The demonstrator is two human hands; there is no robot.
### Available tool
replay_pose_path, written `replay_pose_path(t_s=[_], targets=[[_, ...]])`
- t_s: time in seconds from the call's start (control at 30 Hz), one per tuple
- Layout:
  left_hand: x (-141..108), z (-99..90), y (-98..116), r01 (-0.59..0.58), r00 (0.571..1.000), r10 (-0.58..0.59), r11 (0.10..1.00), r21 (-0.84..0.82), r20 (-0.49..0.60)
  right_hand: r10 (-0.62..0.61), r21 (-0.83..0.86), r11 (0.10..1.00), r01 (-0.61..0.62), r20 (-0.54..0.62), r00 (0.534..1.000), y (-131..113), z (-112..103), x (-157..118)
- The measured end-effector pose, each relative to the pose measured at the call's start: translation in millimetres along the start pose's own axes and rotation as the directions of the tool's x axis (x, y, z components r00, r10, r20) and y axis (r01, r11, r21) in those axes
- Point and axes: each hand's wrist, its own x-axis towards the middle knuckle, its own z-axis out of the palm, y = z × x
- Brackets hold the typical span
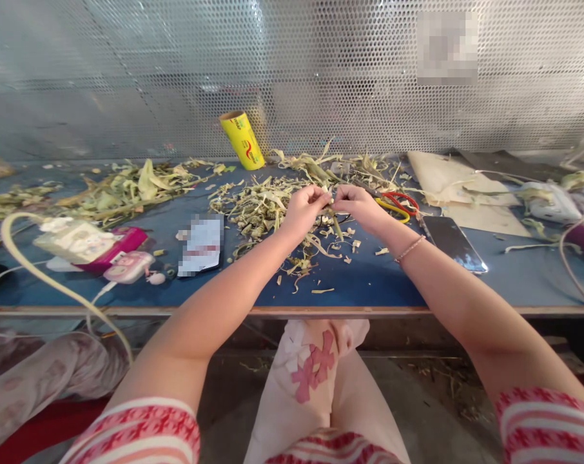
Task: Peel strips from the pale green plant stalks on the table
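Over a heap of pale green and tan plant scraps [260, 209], my left hand [305, 207] and my right hand [357, 203] meet with fingers pinched together. A small pale piece shows at my left fingertips, too small to name. What my right fingers hold, if anything, is hidden. Red-handled scissors or pliers [404, 201], with a yellow handle beside the red one, lie just right of my right hand. Small peelings [328, 245] are scattered on the blue tabletop [360, 287] below my hands.
Behind the heap a yellow tube [243, 142] leans near the perforated metal wall [316, 71]. Phones lie left [202, 245] and right [451, 241]. A power adapter with cables [127, 265] and long leaves [122, 190] are at left. Brown paper [454, 180] lies back right. A person's leg shows lower left.
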Motion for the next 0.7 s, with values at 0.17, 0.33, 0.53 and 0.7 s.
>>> replay_pose_path(t_s=[0.17, 0.33, 0.53, 0.7], targets=[[0.4, 0.6, 0.3, 0.021, 1.0, -0.021, 1.0, 0.0, -0.001, 0.021, 0.012, 1.0, -0.021, 0.012, 1.0, -2.0, 0.6, -1.4], [2.1, -1.3, -0.8, 0.024, 0.999, -0.023, 1.0, -0.016, 0.044, 0.074, 0.063, 0.995, -0.076, 0.024, 0.997, -1.2, 2.4, -1.7], [4.8, -2.7, -5.5, -0.04, 0.998, 0.039, 0.999, 0.028, 0.041, 0.1, 0.096, 0.99, -0.102, 0.025, 0.995, -0.2, 2.6, -2.2], [4.0, -2.8, -1.7, -0.036, 0.998, 0.031, 0.995, 0.089, 0.054, 0.102, 0.112, 0.988, -0.105, 0.035, 0.994, 2.1, 3.1, -2.2]])
